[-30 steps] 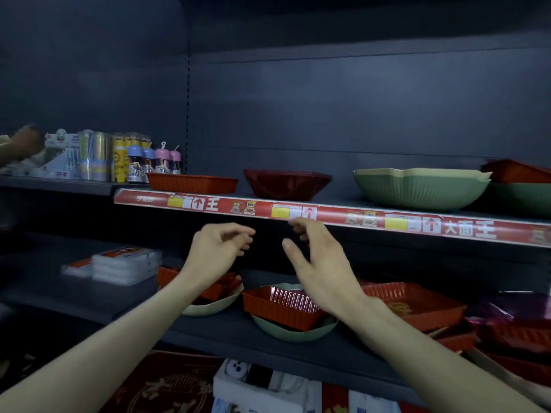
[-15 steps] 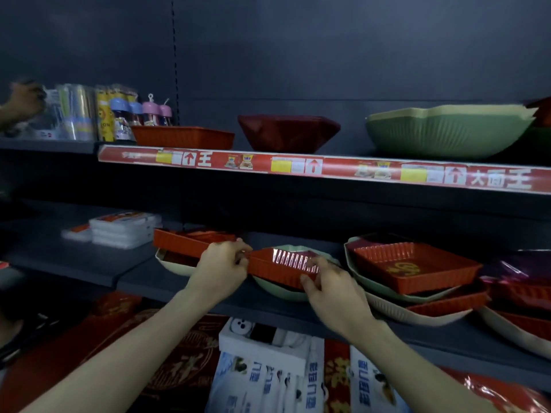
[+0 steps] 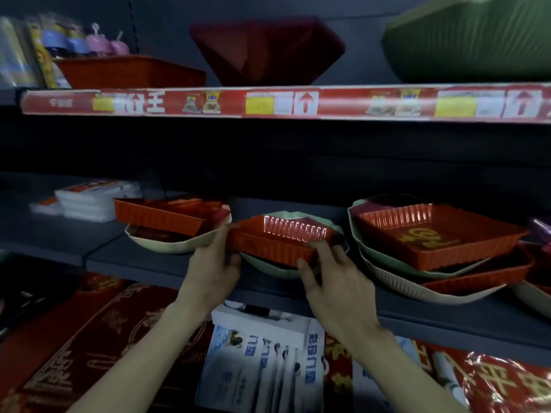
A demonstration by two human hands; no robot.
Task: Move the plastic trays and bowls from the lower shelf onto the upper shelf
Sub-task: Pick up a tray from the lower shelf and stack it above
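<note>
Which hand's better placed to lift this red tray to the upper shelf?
Right, probably: both hands grip the red ribbed plastic tray, but the right hand sits below the upper shelf gap between the dark red bowl and green bowl.

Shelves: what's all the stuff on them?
upper tray: one, red, upper shelf left
dark bowl: one, dark red, upper middle
big bowl: one, green, upper right
bottles: several, pink and blue, upper far left
middle tray: one, red, lower shelf, in pale green bowl
left bowl: one, cream, lower left, holds red trays
right stack: several, red and pale, lower right
packets: few, white, lower far left
left hand: one, grips middle tray's left end
right hand: one, grips its front right corner
</note>
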